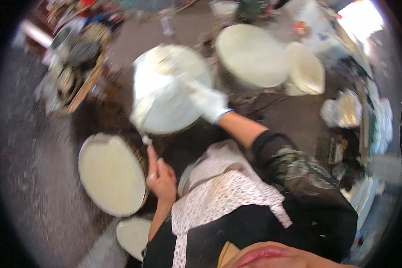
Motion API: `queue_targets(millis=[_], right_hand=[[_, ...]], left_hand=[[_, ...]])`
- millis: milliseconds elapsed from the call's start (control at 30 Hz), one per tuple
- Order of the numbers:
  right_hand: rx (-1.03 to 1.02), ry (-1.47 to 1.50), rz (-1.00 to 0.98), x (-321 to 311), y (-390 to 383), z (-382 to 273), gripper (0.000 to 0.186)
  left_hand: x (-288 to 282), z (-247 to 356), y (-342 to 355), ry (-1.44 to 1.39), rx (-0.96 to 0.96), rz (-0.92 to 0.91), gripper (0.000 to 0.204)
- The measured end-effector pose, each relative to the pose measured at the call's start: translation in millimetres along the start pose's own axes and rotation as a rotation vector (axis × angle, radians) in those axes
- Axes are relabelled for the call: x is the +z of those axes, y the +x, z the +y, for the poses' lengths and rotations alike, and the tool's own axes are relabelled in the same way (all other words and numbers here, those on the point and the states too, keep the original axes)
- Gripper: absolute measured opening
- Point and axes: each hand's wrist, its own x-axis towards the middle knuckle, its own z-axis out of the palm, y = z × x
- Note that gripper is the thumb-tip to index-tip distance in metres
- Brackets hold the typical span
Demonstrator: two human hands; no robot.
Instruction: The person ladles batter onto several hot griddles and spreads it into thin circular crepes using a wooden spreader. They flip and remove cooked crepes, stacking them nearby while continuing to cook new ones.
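Observation:
My right hand, in a white glove with a blue cuff edge, reaches over a large round white surface. Motion smears its fingers, so their grip is unclear. Pale, lumpy material lies at the far side of this round, and more hangs at its left edge. Below that edge is my bare left hand, its index finger pointing up and the other fingers curled. A small white bit shows at the fingertip; what it is cannot be made out.
A cream-topped round tub stands left of my left hand, with a smaller pale round below it. Another large pale round and a smaller one are at the far right. A cluttered wooden-edged box sits at far left.

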Motion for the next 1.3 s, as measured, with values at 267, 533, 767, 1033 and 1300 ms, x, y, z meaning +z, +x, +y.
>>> queue_targets(millis=[267, 533, 767, 1033, 1300], right_hand=[[0.075, -0.041, -0.18, 47, 11, 36, 0.046], [-0.036, 0.026, -0.207, 17, 28, 26, 0.046], [0.148, 0.028, -0.204, -4, 53, 42, 0.044], [-0.028, 0.158, -0.458, -19, 79, 53, 0.045], [-0.291, 0.167, -0.635, -16, 105, 70, 0.041]], left_hand=[[4, -2, -6, -0.018, 0.01, 0.038, 0.05], [26, 1, -25, -0.018, 0.025, 0.105, 0.05], [64, 7, -38, -0.102, 0.0, 0.221, 0.049], [114, 11, -51, -0.137, -0.034, 0.319, 0.049], [154, 16, -58, -0.122, -0.072, 0.431, 0.049]])
